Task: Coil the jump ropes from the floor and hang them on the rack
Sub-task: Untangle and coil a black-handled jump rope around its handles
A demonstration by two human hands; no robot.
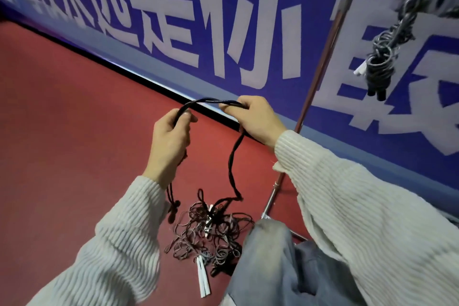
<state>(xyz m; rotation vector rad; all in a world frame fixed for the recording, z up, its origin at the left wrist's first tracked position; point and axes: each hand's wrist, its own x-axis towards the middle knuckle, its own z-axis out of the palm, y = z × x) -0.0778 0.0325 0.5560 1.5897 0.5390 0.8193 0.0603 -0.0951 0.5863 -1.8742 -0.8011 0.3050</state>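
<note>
1. Our left hand is raised, fingers and thumb curled round the black jump rope.
2. Our right hand grips the same rope just beside it — a short arc spans between them.
3. The rope hangs doubled and kinked down to a tangled pile of ropes on the red floor.
4. A coiled bundle hangs on the rack — upper right.

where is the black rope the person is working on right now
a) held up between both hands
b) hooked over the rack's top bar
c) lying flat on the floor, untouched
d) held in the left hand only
a: the black rope arches from the left hand to the right hand, each gripping it, with its lengths trailing down to the tangled pile on the floor.
</note>
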